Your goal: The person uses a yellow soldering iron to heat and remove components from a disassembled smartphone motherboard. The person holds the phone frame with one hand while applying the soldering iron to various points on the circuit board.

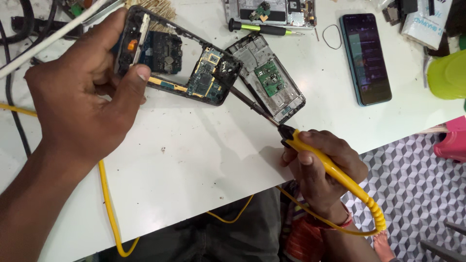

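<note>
My left hand (85, 90) grips the left end of an opened phone frame (177, 58) with bare circuit boards, held above the white table (194, 160). My right hand (323, 167) holds a yellow-handled soldering iron (335, 172). Its dark metal tip (252, 103) reaches up-left to the lower right corner of the held phone frame. A second opened phone (267, 75) with a green board lies on the table just behind the iron's tip.
A whole dark phone (366, 58) lies at the right. A green-handled screwdriver (264, 29), another dismantled phone (272, 12) and a rubber ring (332, 37) lie at the back. The yellow cord (109, 208) hangs over the table's front edge. A green object (446, 75) sits far right.
</note>
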